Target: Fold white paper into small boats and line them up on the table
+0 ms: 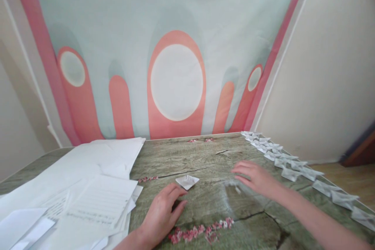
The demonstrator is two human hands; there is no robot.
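Note:
A small folded white paper (187, 181), roughly diamond-shaped with faint marks on it, lies on the wood-patterned tabletop (202, 164). Just below it rests my left hand (162, 213), its thumb and fingers apart and holding nothing; the index fingertip comes close to the paper's lower edge, and I cannot tell if they touch. To the paper's right, my right hand (253, 175) reaches in over the table with its fingers stretched out and nothing in them. Between that hand and the line of folded paper boats (291, 174) there is a gap.
Along the table's right edge the paper boats stand in rows. Loose sheets (99, 199), some with handwriting, lie over large white paper (90, 156) on the left. A printed backdrop (131, 47) hangs behind the table. Pink printed flowers (202, 232) decorate the near tabletop.

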